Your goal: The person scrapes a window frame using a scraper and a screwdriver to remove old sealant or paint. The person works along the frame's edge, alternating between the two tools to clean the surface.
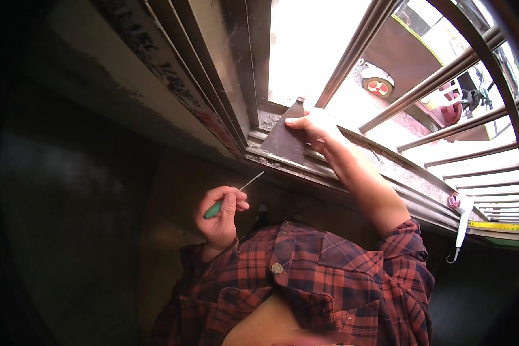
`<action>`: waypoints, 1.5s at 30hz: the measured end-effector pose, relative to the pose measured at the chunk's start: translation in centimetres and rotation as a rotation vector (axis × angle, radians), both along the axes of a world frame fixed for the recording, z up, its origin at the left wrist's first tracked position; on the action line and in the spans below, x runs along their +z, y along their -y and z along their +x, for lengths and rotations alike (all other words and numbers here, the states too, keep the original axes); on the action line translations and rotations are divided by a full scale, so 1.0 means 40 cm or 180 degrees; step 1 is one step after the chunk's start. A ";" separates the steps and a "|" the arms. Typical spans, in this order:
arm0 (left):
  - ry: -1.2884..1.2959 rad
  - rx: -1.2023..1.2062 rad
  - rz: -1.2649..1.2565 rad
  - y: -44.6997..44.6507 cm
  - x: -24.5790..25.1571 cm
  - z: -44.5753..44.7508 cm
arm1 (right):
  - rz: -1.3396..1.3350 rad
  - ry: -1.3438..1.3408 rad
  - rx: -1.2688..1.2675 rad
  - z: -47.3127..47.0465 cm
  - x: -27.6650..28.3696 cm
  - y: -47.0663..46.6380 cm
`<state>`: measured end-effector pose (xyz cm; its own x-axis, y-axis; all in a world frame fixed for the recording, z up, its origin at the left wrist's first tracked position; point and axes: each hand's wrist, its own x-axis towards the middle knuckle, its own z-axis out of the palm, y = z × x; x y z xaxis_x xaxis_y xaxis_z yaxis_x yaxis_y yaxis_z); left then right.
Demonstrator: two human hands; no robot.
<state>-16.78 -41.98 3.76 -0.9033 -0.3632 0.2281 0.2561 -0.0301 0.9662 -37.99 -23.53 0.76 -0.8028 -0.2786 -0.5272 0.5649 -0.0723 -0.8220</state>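
In my left hand [222, 214] is a small tool with a green handle [213, 210] and a thin metal shaft [251, 181]. Its tip points up and right, a little short of the window sill. My right hand [313, 127] reaches to the corner of the metal window frame [253, 129] and grips a dark, flat, tapered piece [285, 138], wide at the bottom and narrow at the top, with a small cap-like end. The piece stands tilted over the sliding track; its material is not plain. My thumb lies on its face, and the other fingers are mostly hidden behind it.
Metal window bars [430, 78] rise beyond the sill. A white hair dryer-like object [462, 212] with a hook hangs at the far right, near a yellow strip [499, 225]. Loose grit [264, 161] lies along the track. Outside, a wheel [377, 88] shows.
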 end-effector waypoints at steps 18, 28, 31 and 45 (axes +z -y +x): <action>-0.0131 -0.0051 -0.0142 0.006 0.007 -0.012 | 0.0172 -0.0298 -0.0307 0.027 0.023 0.003; -0.0182 -0.0113 0.0020 0.001 0.001 -0.022 | 0.0434 -0.0532 0.0063 0.011 0.022 0.068; -0.0175 -0.0112 -0.0054 0.004 0.003 -0.020 | 0.0181 -0.0283 0.0303 0.000 0.025 0.061; -0.0178 -0.0013 -0.0110 0.003 0.016 -0.040 | -0.0032 0.0107 0.0768 -0.049 -0.010 0.000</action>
<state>-18.36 -42.10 4.40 -0.8903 -0.3506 0.2906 0.3097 0.0019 0.9508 -39.94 -23.53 0.36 -0.6945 -0.4655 -0.5487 0.5938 0.0599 -0.8024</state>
